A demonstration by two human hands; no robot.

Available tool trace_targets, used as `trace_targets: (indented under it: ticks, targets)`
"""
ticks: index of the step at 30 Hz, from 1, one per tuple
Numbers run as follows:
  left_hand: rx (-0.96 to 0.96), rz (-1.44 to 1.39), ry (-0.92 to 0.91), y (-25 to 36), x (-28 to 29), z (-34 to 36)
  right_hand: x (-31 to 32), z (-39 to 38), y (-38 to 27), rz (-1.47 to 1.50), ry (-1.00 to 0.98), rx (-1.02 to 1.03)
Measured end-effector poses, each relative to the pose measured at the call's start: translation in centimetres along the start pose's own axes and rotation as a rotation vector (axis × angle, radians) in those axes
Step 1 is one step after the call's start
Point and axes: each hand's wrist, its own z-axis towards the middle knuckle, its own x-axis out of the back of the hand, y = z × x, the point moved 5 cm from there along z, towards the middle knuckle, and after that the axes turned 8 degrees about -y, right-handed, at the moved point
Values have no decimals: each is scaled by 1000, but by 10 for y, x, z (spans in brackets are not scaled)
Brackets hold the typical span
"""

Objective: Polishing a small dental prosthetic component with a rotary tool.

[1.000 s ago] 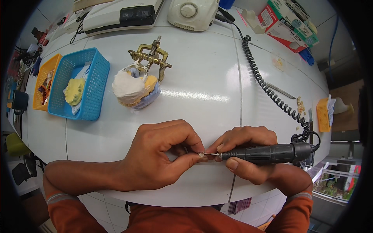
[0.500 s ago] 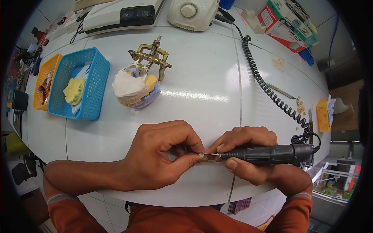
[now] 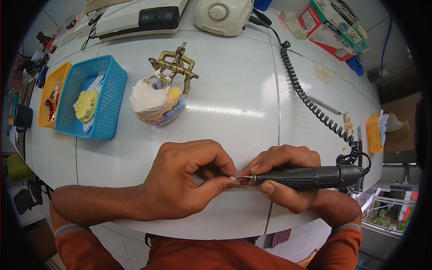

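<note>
one tiny pale piece (image 3: pixel 233 177) pinched in left hand (image 3: pixel 175 180); right hand (image 3: pixel 292 156) curled around black rotary handpiece (image 3: pixel 310 178)

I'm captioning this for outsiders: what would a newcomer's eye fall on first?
Probably the black handpiece in the right hand, right of centre, its thin tip pointed at a small pale piece pinched in the left hand. Next, beyond the left hand, the brass frame with a pale cast at its near side; then, further left, the blue basket with a yellow cast inside.
</note>
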Motion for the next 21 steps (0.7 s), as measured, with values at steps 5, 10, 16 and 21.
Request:
trace_targets:
  ticks: [5, 10, 16, 21]
  targets:
    - [-15, 4, -4, 0, 0, 0, -1, -1, 1, 27, -2, -5]
    - [10, -6, -4, 0, 1, 0, -1, 0, 1, 24, -2, 30]
    - [24, -8, -7, 0, 0, 0, 0, 0, 1, 13, -9, 18]
    - [13, -3, -10, 0, 0, 0, 0, 1, 3, 33, 13, 33]
